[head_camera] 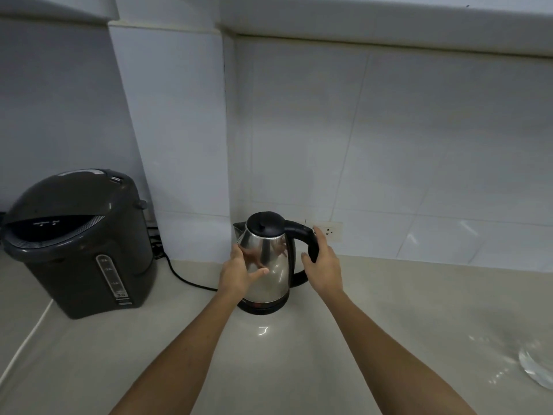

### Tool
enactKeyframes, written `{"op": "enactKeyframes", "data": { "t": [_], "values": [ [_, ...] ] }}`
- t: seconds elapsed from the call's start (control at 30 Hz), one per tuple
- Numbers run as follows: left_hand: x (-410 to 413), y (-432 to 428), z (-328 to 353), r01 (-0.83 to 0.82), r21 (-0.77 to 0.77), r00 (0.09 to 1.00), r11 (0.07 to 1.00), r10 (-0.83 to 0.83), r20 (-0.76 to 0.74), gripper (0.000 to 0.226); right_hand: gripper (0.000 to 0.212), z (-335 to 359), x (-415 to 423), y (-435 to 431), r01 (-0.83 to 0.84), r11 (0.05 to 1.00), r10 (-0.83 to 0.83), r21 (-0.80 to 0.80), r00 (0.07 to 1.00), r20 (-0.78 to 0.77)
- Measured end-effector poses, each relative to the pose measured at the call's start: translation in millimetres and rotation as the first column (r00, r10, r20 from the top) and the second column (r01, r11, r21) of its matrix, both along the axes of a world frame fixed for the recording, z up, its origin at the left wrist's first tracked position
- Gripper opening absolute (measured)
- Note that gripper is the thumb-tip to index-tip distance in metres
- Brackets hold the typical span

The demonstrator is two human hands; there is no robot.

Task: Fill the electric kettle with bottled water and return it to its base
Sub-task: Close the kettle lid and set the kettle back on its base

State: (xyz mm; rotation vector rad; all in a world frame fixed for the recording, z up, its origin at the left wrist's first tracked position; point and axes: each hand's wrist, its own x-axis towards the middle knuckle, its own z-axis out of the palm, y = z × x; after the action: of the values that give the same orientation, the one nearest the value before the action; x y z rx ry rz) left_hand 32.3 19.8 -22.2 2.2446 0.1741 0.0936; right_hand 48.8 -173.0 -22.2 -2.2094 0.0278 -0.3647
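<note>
While the lidded kettle (266,262) sits on its base (261,308) near the surface's back edge, spread fingers (308,259) flank it ungrasped; filling appears outstanding.

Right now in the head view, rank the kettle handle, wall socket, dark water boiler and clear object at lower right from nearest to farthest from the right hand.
1. Kettle handle: at the right hand, by its fingers.
2. Wall socket: just behind, on the tiles.
3. Clear object: far right, counter edge.
4. Dark water boiler: far left, beyond the kettle.
</note>
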Motion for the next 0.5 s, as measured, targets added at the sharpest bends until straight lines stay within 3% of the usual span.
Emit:
{"op": "enactKeyframes", "data": {
  "t": [0.17,0.5],
  "values": [
    [-2.2,-2.0,1.0,0.003,-0.005,1.0,1.0,-0.003,-0.008,0.073,0.068,1.3,-0.6,-2.3,-0.034,0.997,0.034,-0.066,0.999,-0.006],
    [-2.2,-2.9,0.6,0.012,-0.01,1.0,1.0,-0.012,-0.024,0.075,0.069,7.5,-3.7,-4.1,-0.037,0.999,0.035,-0.033,0.998,-0.044]
  ]
}}
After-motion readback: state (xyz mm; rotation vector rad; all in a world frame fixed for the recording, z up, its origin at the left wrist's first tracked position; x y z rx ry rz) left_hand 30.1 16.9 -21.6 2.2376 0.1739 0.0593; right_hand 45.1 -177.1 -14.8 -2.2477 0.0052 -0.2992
